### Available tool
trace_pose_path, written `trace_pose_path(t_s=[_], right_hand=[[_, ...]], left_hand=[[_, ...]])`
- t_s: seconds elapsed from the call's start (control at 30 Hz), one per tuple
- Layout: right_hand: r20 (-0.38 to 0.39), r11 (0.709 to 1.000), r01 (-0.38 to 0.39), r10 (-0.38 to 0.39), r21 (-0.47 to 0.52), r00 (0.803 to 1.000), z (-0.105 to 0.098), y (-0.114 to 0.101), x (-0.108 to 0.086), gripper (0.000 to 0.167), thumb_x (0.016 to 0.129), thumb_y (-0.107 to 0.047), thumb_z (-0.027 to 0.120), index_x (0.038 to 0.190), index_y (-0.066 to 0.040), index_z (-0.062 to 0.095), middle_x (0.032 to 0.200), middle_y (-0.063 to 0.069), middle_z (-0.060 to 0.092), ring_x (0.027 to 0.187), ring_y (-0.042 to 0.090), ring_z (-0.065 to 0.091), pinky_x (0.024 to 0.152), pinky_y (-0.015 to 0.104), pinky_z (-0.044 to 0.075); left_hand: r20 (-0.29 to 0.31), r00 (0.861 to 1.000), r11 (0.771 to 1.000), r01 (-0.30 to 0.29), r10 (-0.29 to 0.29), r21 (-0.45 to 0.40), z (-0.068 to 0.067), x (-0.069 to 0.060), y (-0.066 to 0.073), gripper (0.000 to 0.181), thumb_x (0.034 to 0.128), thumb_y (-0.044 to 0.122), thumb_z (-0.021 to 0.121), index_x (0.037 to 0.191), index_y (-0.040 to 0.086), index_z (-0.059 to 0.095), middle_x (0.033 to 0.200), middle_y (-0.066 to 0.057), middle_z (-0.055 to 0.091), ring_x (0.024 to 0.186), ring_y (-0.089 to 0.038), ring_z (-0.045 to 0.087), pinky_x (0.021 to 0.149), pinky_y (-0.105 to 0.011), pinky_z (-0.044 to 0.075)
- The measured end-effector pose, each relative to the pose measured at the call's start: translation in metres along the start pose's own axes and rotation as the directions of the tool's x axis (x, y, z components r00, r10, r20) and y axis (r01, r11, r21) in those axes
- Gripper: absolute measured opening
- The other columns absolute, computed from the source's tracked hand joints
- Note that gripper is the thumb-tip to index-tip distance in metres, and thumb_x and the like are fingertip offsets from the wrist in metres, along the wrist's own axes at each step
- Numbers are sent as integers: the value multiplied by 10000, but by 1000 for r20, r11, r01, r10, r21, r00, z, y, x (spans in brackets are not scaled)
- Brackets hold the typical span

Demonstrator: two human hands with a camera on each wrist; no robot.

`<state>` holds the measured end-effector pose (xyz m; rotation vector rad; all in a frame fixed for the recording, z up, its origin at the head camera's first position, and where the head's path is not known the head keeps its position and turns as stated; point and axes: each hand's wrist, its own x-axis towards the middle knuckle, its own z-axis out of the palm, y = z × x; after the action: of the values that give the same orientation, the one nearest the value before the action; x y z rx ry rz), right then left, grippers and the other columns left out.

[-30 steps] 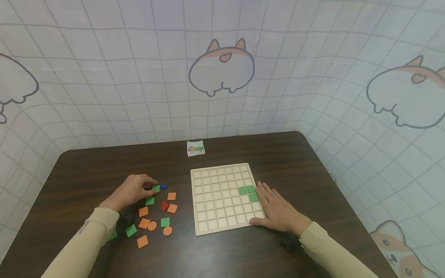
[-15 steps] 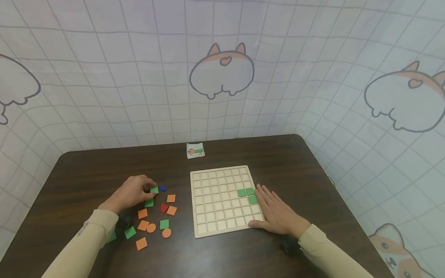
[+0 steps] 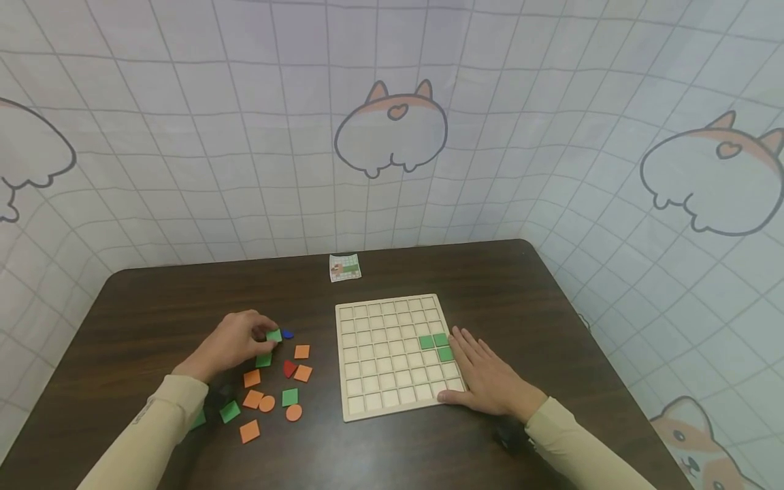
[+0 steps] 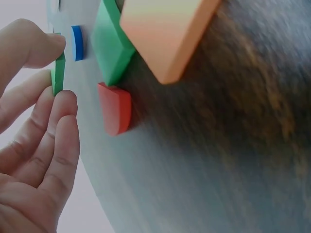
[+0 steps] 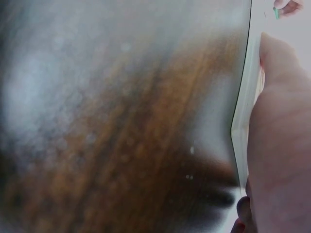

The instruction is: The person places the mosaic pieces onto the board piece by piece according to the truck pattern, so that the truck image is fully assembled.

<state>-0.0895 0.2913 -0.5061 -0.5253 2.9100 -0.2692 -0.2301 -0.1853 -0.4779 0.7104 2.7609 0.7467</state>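
Between thumb and fingers, my left hand [image 3: 235, 344] pinches a green square tile [image 4: 59, 73] above the scattered pieces. Close by on the table are a blue piece [image 4: 77, 43], a red piece [image 4: 115, 109] and another green tile [image 3: 263, 360]. My right hand [image 3: 490, 374] lies with straight fingers along the right edge of the pale gridded board [image 3: 392, 413], touching its rim. Set in the board's right side are three green tiles [image 3: 445, 354]. In the right wrist view the board [image 5: 239, 145] shows only edge-on, beside the right hand.
Several orange squares [image 3: 250, 431], orange discs [image 3: 294, 412] and green tiles [image 3: 290, 397] lie left of the board on the dark table [image 3: 367, 463]. A small printed card [image 3: 345, 268] lies near the back edge. A patterned cloth [image 3: 275, 170] hangs behind.
The head view has tilted up slightly, so the table sits a little lower. The left hand keeps the green tile at nearly the same spot. The right hand stays by the board.
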Motion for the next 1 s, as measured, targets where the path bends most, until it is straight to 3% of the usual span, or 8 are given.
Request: trace_pose_path(t_s=[1.0], right_hand=[[-2, 1000, 3, -3, -4, 1000, 1, 2, -2, 1108, 930, -789, 483, 1649, -9, 165, 1738, 203, 141, 1627, 371, 162, 1285, 576, 263]], left_hand=[[11, 997, 997, -72, 72, -39, 24, 15, 44, 271, 922, 205, 750, 1167, 89, 765, 1062, -36, 711, 912, -141, 674, 781, -351, 605]])
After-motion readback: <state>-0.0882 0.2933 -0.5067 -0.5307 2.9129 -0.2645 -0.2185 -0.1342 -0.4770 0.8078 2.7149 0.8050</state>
